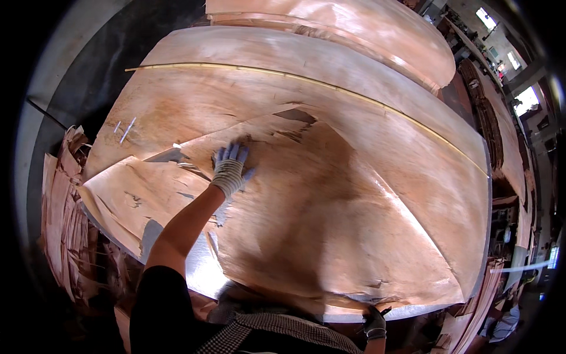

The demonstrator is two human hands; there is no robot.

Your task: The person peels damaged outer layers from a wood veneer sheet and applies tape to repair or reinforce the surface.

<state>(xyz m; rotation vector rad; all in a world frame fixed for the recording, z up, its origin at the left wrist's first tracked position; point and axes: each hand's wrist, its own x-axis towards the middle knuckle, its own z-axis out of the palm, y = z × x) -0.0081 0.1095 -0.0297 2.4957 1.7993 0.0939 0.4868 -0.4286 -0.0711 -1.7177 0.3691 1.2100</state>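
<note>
Veneer sheet (354, 218) lies across the stack (330, 65), thin, floppy, already torn. My left hand (229, 171) presses flat and open on it; my right hand (374, 321) pinches its near edge. I'd grip sound edges.

Gloved left hand (231, 168) presses flat on veneer sheet (330, 224); right hand (374, 323) grips its near edge

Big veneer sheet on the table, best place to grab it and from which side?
Probably the near edge of the veneer sheet, approached from the person's side. That edge overhangs the table rim, so fingers can pinch above and below; the right hand already sits there. The middle lies flat, where the left hand only presses.
</note>
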